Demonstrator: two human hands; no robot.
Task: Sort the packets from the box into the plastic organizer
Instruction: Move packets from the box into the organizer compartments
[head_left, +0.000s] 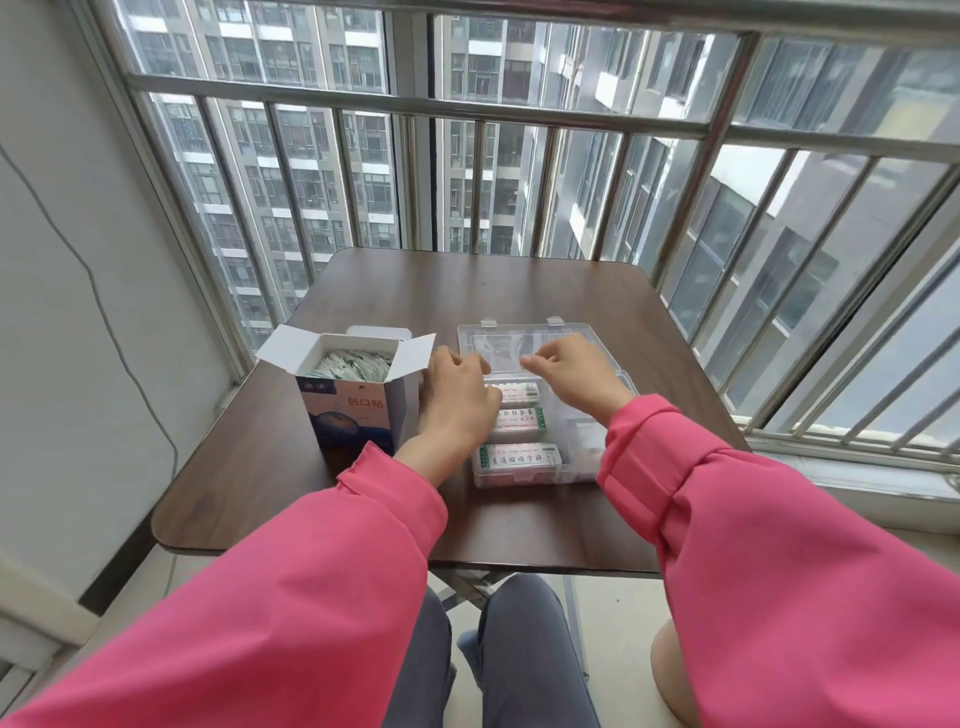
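Note:
An open white and blue cardboard box (347, 415) stands on the table's left side, full of small pale packets (349, 365). Right of it sits the clear plastic organizer (576, 457), its lid (511, 340) folded back toward the window. Labelled white and green packets (519, 420) fill its left compartments. My left hand (453, 402) hovers between the box and the organizer's far left compartment with its fingers curled; what they hold is hidden. My right hand (569, 375) is over the organizer's far edge, thumb and fingertips drawn together, and I cannot tell whether they pinch anything.
The dark wooden table (467, 283) stands against a barred window (519, 111), with a white wall on the left. A cable (111, 332) hangs down that wall. My knees show below the table's near edge.

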